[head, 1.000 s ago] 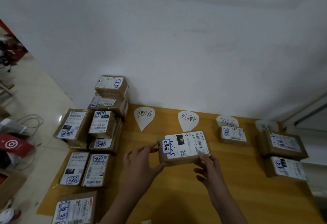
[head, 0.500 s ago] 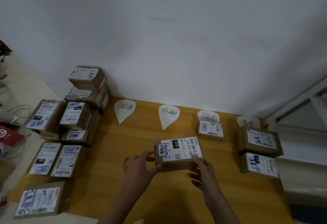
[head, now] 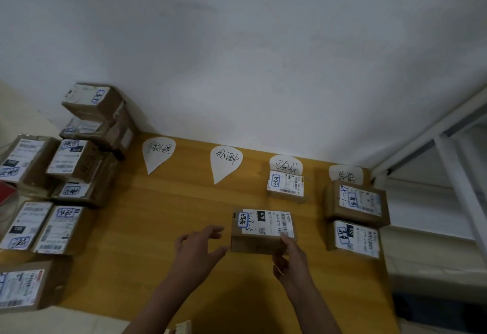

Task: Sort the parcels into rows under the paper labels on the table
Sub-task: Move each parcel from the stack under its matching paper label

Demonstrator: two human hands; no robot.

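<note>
A brown parcel [head: 263,224] with a white shipping label lies on the yellow table [head: 158,228], in front of and slightly left of the third paper label [head: 286,166]. My right hand [head: 292,262] pinches its front right corner. My left hand [head: 197,249] hovers just left of the parcel with spread fingers, not touching it. Along the wall, left to right, are the first label [head: 158,153], the second label [head: 226,161], the third label and the fourth label [head: 345,174]. One small parcel [head: 286,184] lies under the third label. Two parcels [head: 357,202] [head: 354,237] sit under the fourth.
Several unsorted parcels [head: 73,165] are stacked and spread over the table's left end. A white wall runs behind the labels. A white window frame [head: 453,175] stands beyond the table's right edge.
The parcel has moved right and nearer, from under the second label toward the third. My left hand has let go of it and drawn back to the left.
</note>
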